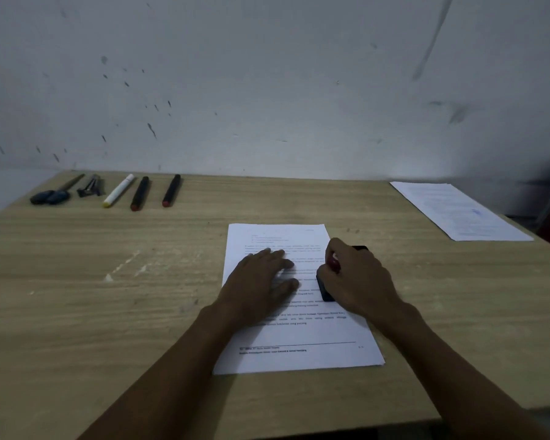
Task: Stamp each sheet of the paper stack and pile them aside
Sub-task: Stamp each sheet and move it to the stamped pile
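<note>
A stack of printed white sheets lies on the wooden table in front of me. My left hand rests flat on the top sheet, fingers straight. My right hand grips a black stamp with a red part near the thumb, its base down on the right side of the top sheet. A stamped sheet with a blue mark lies apart at the table's far right corner.
Along the far left edge lie scissors, a dark clip-like tool, a white marker and two black markers with red ends. A small black object sits behind my right hand. A wall stands behind the table.
</note>
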Available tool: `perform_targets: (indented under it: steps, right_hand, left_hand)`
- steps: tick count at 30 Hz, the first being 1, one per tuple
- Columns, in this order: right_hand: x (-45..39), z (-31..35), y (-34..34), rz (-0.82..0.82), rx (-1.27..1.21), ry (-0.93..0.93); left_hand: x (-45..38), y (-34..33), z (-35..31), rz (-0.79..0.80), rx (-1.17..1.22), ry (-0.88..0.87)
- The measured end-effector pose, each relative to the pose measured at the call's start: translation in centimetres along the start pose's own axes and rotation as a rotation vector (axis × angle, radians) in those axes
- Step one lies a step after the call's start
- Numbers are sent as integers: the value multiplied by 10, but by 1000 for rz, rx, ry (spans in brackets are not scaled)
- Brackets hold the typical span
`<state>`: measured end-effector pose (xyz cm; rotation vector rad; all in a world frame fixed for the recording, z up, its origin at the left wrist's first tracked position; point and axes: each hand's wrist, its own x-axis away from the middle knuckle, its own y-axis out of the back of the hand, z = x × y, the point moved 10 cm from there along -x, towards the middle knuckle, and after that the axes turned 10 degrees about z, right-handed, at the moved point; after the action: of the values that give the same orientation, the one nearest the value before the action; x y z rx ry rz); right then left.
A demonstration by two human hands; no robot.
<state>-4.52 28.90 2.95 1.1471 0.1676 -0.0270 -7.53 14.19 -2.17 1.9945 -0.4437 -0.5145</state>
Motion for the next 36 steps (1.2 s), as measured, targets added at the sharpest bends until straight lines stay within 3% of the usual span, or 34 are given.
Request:
perform_targets:
  steps: [36]
  right_hand:
    - [0,2,-13,68,117,-52]
  left_hand:
    - [1,-6,5,18,10,28]
